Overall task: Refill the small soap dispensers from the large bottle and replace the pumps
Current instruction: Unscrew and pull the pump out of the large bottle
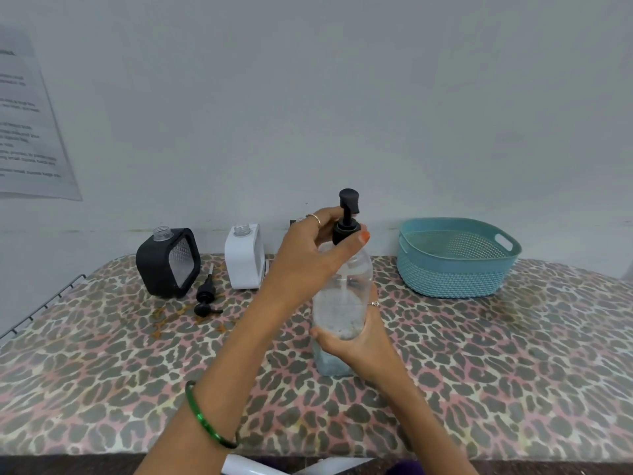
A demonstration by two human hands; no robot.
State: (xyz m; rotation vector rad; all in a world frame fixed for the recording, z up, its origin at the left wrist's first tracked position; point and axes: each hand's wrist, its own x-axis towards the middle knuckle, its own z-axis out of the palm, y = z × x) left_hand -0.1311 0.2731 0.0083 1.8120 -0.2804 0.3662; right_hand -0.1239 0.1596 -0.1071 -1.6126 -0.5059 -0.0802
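A large clear bottle stands upright on the leopard-print table, with a little clear liquid at its bottom. My right hand grips its lower body. My left hand pinches the collar of the bottle's black pump at the neck. At the back left stand two small dispensers with open necks: a black one and a white one. Two black pumps lie on the table between them.
A teal plastic basket sits at the back right against the wall. A wire rack edge shows at the far left. A printed sheet hangs on the wall. Brownish stains mark the cloth near the loose pumps.
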